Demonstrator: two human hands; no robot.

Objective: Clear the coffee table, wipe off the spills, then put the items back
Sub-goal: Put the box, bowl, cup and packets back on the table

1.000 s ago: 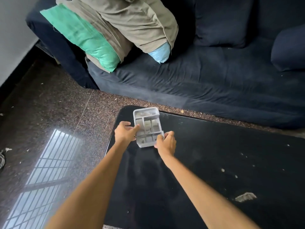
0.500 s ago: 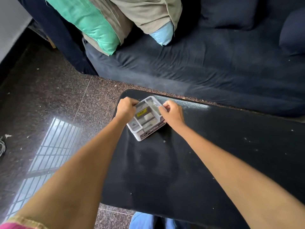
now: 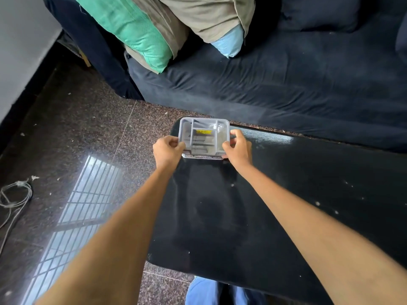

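Note:
A grey plastic organizer tray (image 3: 204,137) with several compartments and a small yellow label sits at the far left corner of the black coffee table (image 3: 275,205). My left hand (image 3: 167,150) grips its left side and my right hand (image 3: 237,148) grips its right side, fingers curled over the rim. The tray's long side faces me. White specks and smudges dot the tabletop toward the right.
A dark blue sofa (image 3: 286,84) runs behind the table, with green (image 3: 136,34), tan and light blue cushions at its left end. The polished stone floor (image 3: 66,150) lies to the left, with a loose white cable (image 3: 15,194) on it. My leg in blue jeans (image 3: 204,291) is below the table edge.
Both hands have turned the tray from a slanted position until its long side faces me and shifted it toward the table's far left corner. My grip has stayed on both sides.

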